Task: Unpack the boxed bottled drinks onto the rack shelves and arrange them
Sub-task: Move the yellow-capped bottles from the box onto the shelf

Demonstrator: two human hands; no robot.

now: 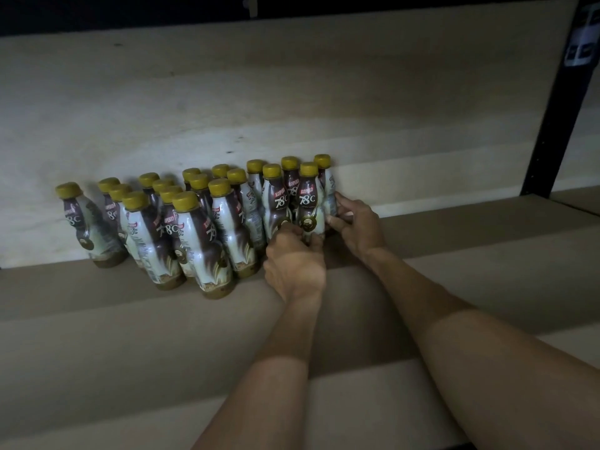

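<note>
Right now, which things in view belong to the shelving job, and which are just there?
Job: row of bottles; end bottles, gripped by the left hand and right hand; shelf board.
Just there: black rack post; white sticker on it.

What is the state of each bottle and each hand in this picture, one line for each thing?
Bottle group: upright, capped, packed in rows.
Far-left bottle: upright, capped, apart from the group.
Front right bottle: upright, capped, gripped low by the left hand.
Rightmost bottle: upright, capped, held at its side by the right hand.
Shelf: bearing all the bottles.
</note>
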